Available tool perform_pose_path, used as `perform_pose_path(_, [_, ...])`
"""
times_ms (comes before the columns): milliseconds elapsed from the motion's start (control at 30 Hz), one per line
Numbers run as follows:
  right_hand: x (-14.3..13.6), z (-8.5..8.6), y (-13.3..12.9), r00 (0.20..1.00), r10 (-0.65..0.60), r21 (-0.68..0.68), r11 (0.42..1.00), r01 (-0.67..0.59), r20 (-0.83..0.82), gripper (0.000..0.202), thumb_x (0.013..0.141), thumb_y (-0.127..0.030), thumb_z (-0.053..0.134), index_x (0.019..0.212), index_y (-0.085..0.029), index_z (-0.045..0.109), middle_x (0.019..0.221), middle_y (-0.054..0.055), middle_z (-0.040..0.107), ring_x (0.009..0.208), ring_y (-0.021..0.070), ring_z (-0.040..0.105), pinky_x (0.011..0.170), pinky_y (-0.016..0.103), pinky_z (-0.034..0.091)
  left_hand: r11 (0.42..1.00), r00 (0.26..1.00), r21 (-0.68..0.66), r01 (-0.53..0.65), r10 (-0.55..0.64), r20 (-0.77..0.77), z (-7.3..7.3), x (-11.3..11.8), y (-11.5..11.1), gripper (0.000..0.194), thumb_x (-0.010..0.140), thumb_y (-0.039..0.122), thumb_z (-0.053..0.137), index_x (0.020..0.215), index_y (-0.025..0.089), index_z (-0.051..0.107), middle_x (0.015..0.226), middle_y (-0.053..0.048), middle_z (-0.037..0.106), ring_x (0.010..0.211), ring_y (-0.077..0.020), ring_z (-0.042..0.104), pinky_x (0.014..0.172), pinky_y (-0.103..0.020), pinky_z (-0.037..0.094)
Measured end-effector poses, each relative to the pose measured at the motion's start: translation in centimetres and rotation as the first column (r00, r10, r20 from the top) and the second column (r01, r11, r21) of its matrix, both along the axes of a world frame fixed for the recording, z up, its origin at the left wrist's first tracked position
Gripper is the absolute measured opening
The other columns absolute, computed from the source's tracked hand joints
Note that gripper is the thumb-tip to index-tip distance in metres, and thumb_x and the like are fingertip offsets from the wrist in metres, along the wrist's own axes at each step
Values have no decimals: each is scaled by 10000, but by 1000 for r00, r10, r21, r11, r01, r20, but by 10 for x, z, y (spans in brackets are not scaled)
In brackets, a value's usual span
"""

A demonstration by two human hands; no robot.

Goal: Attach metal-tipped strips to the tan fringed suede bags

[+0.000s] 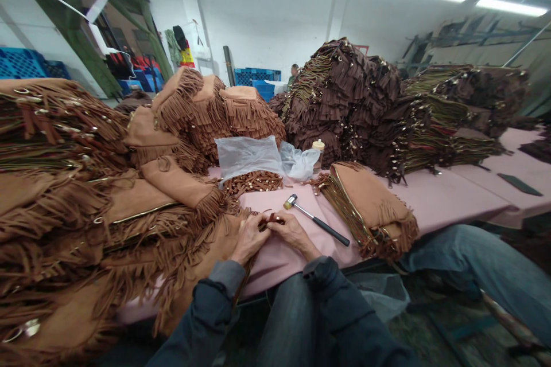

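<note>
My left hand (250, 236) and my right hand (296, 231) meet above the pink-covered table, fingers pinched together. Between them is a small dark brown leather strap (272, 219), partly hidden by the fingertips. Just beyond the right hand lies a hammer (316, 221) with a black handle and a metal head with a yellowish face. A tan fringed leather pouch (219, 243) lies beside and under the left hand. Behind the hands is a pile of small brown leather straps (253, 182) with shiny metal bits, partly under a clear plastic bag (247, 156).
Fringed tan pouches (142, 198) are heaped at the left. A stack of tan pouches (372, 198) stands on the right. Tall dark brown fringed piles (340, 97) rise behind, near a bottle (318, 149). Another person's denim-covered leg (477, 258) is at the right.
</note>
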State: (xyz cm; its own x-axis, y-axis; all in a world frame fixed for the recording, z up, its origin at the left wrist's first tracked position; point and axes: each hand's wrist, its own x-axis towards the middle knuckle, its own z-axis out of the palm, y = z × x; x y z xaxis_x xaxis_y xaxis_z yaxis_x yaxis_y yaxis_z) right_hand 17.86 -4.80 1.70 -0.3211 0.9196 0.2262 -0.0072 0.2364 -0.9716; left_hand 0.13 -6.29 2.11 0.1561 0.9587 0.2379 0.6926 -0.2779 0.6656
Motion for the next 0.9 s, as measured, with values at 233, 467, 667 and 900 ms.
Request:
perform_pose_path(233, [4,2,5,989,-43,145,989,23,141,275,896,-230,532,1101,-219,716,1086,42,700,1027,193,616,975,326,446,996,942,8,92,-90,325,-5,-2,5,258,909,396,578,1023,175,645,997,-69,686,973,-212,632,938,-354,485])
perform_pose_path(467, [12,-4,6,732,-345,303,933,196,588,204,948,-264,533,1037,-242,716,979,60,670,950,214,585,851,314,418,990,956,24,136,-138,257,-4,3,16,163,858,352,630,894,199,674,921,-49,686,924,-212,630,880,-341,493])
perform_pose_path(667, [32,3,1,453,-502,457,863,215,736,264,996,-256,460,1146,-261,678,1091,95,603,1030,231,510,847,322,387,995,997,72,65,-61,-51,-2,10,23,149,855,352,613,818,220,672,843,-43,675,879,-227,603,837,-350,451])
perform_pose_path(900, [82,13,12,188,-459,424,884,198,868,189,999,-273,477,1064,-190,634,1057,114,603,967,231,527,759,322,358,988,979,151,40,-8,-206,1,19,15,95,878,296,582,836,221,621,846,-31,646,897,-233,564,854,-368,403])
